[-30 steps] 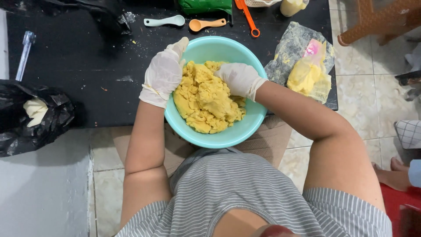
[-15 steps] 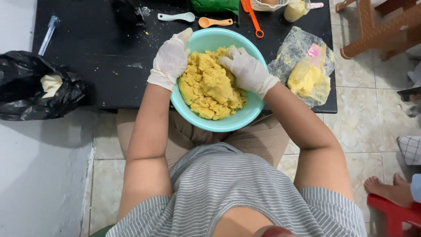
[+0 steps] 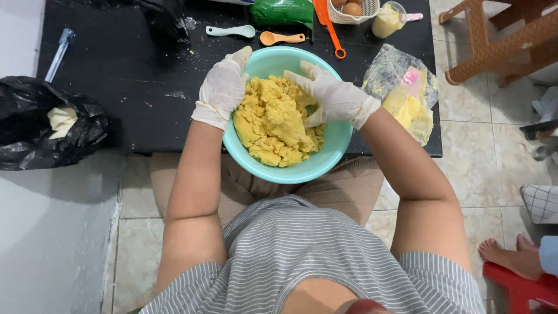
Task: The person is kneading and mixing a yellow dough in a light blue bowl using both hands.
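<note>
A teal bowl sits at the near edge of a black table, partly over my lap. It holds a crumbly yellow dough. Both hands wear thin white gloves. My left hand wraps the bowl's left rim, palm against the outside and fingers pointing to the far edge. My right hand lies over the far right of the dough, fingers spread, pressing down on it.
Behind the bowl lie a teal spoon, an orange spoon, an orange-handled tool, a green packet, an egg basket and a small cup. A plastic bag with yellow fat lies right. A black bag sits left; another person's foot is at the right.
My right hand has shifted from the dough's right side toward the far middle and spread its fingers. My left hand stays on the rim. The view has moved slightly.
</note>
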